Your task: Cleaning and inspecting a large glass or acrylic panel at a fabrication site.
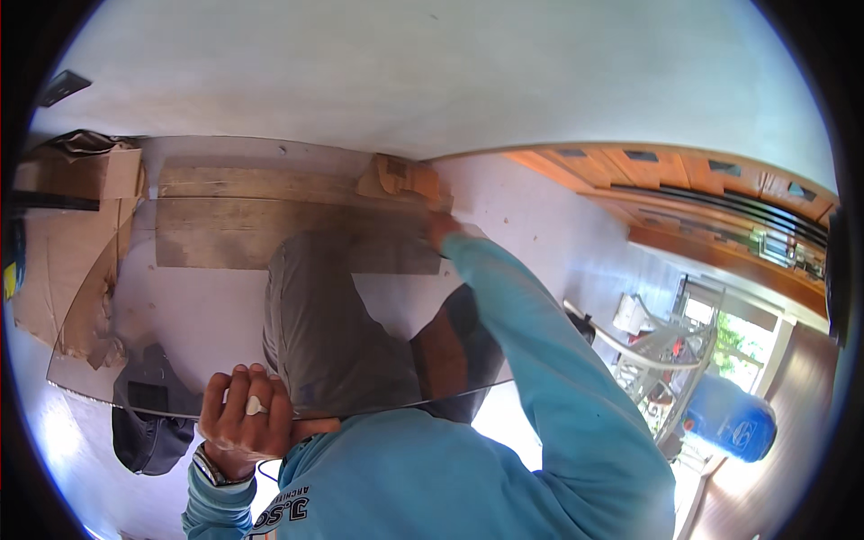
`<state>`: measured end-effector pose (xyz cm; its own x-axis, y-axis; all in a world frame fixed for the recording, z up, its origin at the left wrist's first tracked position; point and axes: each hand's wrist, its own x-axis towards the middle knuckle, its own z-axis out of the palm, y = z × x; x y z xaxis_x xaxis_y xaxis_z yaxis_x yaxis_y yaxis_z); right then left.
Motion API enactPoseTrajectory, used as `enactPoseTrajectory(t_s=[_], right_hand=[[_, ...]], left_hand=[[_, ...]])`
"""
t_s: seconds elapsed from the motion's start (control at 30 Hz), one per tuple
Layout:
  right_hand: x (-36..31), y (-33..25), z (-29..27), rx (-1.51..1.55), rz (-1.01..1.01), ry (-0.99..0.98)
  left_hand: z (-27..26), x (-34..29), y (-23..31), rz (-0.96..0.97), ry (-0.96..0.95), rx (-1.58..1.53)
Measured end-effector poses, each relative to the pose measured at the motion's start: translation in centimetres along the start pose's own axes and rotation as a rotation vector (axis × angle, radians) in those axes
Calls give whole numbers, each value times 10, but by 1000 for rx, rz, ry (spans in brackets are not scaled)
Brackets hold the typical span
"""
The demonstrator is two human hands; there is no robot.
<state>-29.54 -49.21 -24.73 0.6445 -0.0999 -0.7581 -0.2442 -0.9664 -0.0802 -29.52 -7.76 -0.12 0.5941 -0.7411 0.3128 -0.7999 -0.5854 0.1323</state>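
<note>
A large tinted see-through sheet (225, 360), glass or clear plastic, lies across my lap, and my grey trousers (315, 315) show through it. My left hand (245, 414), with a ring on one finger, is closed over the sheet's near edge, its thumb stretched along that edge. Stretched toward the far side, my right hand (439, 229) is smeared by motion at the right end of the wooden boards (211, 229). Just beyond it lies a crumpled piece of brown cardboard or paper (400, 177). Whether this hand holds anything is hidden by the blur.
Torn cardboard (72, 252) lies on the floor at left, with a black shoe-like item (153, 441) nearer me. An orange wooden cabinet (666, 171) lines the right. Behind it stand a pale metal frame (657, 360) and a blue water jug (733, 421).
</note>
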Motion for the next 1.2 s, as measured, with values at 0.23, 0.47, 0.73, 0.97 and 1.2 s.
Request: enactPoseTrajectory(t_s=[0.23,0.47,0.73,0.97,1.2], right_hand=[[-100,184,-12,-141,543,-211],[-207,277,-75,1425,421,308],[-253,176,-112,2244,-548,-80],[-274,171,-116,2230,-717,81],[-275,120,-99,1167,29,524]], left_hand=[[-2,13,0,56,12,-63],[4,15,0,49,34,-36],[0,21,0,39,45,-22],[-3,34,-3,53,62,2],[4,12,3,55,71,4]])
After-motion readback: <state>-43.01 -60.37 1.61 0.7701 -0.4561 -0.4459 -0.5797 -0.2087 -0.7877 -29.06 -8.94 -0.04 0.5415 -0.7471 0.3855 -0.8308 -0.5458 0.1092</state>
